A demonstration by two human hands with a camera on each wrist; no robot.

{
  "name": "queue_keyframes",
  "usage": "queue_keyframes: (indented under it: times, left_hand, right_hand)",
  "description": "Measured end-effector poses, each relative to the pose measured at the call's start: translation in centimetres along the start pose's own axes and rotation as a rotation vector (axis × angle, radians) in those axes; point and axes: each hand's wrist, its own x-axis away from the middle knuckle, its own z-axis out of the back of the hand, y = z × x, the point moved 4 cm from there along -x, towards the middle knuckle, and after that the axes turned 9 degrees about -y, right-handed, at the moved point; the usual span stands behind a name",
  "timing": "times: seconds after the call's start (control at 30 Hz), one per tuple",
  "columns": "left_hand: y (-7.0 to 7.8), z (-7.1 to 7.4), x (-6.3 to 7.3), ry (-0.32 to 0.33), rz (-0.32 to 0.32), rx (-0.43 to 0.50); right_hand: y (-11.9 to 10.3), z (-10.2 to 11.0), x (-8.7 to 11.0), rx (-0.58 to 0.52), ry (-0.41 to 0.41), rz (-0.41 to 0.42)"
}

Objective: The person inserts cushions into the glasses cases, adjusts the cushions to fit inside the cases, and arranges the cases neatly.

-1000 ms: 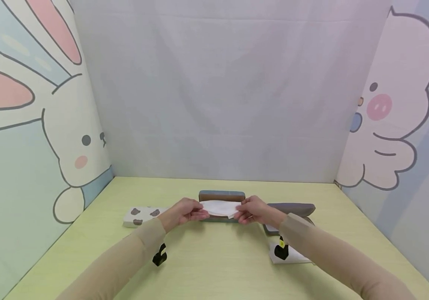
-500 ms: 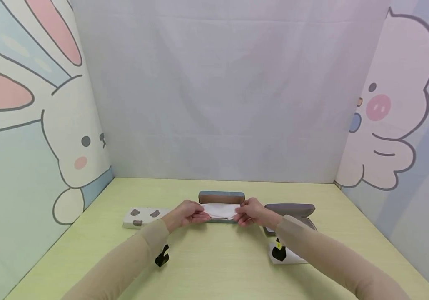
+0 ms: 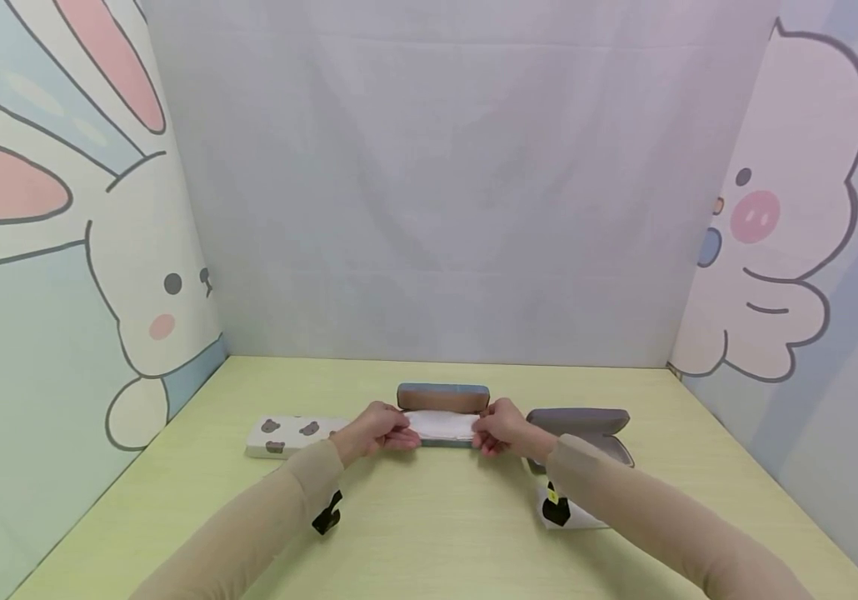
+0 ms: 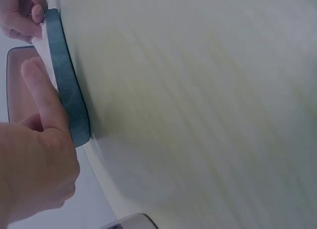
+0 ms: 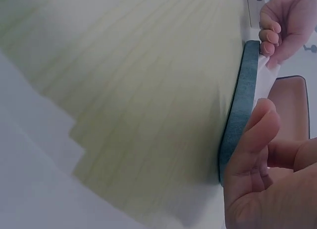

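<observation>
A blue-green glasses case with a brown lining stands open at the back middle of the table, its lid tipped up behind. Across its lower half lies a white cloth, low and almost flat. My left hand pinches the cloth's left end, while the right hand holds the other end. In the left wrist view one finger of the left hand reaches over the case's front wall. From the right wrist, the right hand covers the near end of the case; its grip there is partly hidden.
A white case with bear heads lies to the left. On the right a grey glasses case stands open, partly behind the right arm, with a white folded cloth in front of it. Printed walls bound both sides.
Both hands have lowered the white cloth from above the open case down into its lower half. The cases around have stayed in place.
</observation>
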Motion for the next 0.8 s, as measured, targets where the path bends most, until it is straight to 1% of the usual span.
queue_keyframes:
  times: [0.13,0.3,0.43,0.5,0.6,0.7,0.8]
  left_hand:
    - [0.0,-0.1,-0.1,0.006,-0.009,-0.026]
    - [0.3,-0.4,0.2,0.028,-0.051,-0.097]
    - [0.6,-0.5,0.6,0.075,-0.078,-0.173]
    - [0.6,-0.4,0.8,0.099,-0.088,-0.207]
    - [0.4,-0.3,0.9,0.115,-0.102,-0.241]
    - [0.4,-0.1,0.9,0.105,-0.117,-0.297]
    - [0.5,0.5,1.1,0.077,-0.121,-0.353]
  right_hand:
    - [0.1,-0.2,0.2,0.056,0.06,0.012]
    - [-0.2,-0.3,0.5,0.143,0.126,0.03]
    - [-0.2,-0.2,0.5,0.202,0.137,0.06]
    - [-0.2,-0.1,0.5,0.212,0.13,0.082]
    - [-0.3,-0.2,0.6,0.241,0.138,0.104]
    - [-0.3,-0.3,1.0,0.266,0.167,0.103]
    - [-0.2,-0.3,1.4,0.286,0.192,0.095]
